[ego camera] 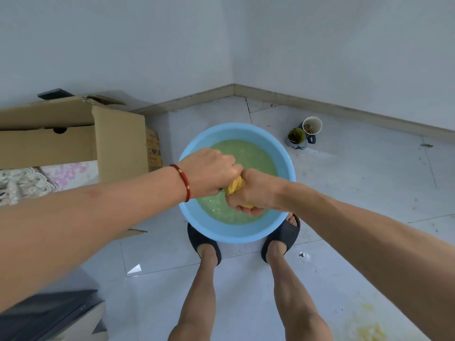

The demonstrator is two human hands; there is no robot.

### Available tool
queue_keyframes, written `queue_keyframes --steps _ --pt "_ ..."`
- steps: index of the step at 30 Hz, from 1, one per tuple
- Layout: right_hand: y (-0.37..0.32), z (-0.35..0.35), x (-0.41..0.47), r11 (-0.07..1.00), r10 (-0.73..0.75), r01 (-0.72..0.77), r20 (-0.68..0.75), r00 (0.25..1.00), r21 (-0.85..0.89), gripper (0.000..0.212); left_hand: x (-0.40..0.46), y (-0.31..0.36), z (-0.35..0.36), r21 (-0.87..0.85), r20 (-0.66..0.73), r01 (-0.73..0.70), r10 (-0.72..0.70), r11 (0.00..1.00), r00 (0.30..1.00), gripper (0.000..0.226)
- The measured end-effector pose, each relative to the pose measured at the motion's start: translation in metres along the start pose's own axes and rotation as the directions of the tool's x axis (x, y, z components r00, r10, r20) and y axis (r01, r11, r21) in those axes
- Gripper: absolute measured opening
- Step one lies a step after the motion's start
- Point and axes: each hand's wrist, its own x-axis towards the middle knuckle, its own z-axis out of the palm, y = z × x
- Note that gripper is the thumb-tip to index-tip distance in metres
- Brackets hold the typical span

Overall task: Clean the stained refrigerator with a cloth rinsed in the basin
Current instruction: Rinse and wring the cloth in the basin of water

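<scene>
Left hand point(211, 172) and right hand point(256, 190) both clench the yellow cloth point(235, 185), apparently wringing; twist fully above the blue basin point(194, 215).

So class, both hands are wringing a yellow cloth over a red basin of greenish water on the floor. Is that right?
Not quite: the basin is blue, not red. The head view shows the left hand and right hand wringing the yellow cloth over its greenish water.

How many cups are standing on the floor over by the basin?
2. A white paper cup stands nearest the wall corner; a grey mug with green contents touches it on the side nearer the round blue plastic basin. Others could be hidden behind the brown cardboard box.
</scene>
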Motion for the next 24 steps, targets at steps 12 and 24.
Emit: queue_keyframes --steps 12,24 --pt "-0.04 0.02 -0.034 0.555 -0.387 -0.062 -0.324 0.863 -0.829 0.022 -0.033 0.049 -0.046 -0.508 0.251 0.673 -0.655 0.538 0.713 0.013" --pt "-0.151 0.025 -0.14 0.225 -0.568 -0.173 -0.274 0.776 -0.959 0.027 -0.096 0.049 -0.172 -0.752 0.199 0.577 -0.724 0.32 0.661 0.023"
